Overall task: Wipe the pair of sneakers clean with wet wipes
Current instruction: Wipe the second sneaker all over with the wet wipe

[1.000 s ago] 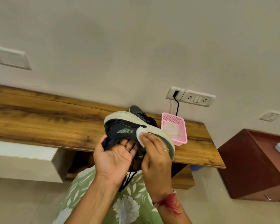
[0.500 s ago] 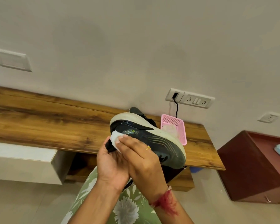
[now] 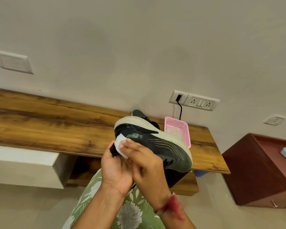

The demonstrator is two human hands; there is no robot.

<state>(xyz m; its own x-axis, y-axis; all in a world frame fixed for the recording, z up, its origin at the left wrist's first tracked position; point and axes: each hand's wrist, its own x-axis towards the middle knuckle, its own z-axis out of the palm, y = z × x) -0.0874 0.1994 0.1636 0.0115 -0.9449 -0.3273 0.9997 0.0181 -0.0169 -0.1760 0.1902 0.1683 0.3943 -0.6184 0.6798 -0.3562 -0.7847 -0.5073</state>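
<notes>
We note a blank wall plate (image 3: 13, 61) at far left and below it the long wooden shelf (image 3: 48, 123). Near centre, the left hand (image 3: 116, 166) grasps the held sneaker (image 3: 163, 146) at its heel end, thumb up beside the collar and the other fingers hidden behind the shoe. The sneaker is raised off the shelf and tipped so that its white sole faces up and away, dark side panel toward us.

The wipe (image 3: 119, 143) lies on that panel just left of the logo. The right hand (image 3: 147, 162) presses it there with fairly straight fingers, blurred by motion.

A second ago the wipe was on the white sole rim. It has since come onto the dark upper near the heel, and the shoe has turned with it. We judge the sole edge to be finished for now (dark specks remain on it) and the upper to be in hand.

Further right, the second sneaker (image 3: 139, 113) rests on the shelf behind, beside a pink basket (image 3: 186, 129).
</notes>
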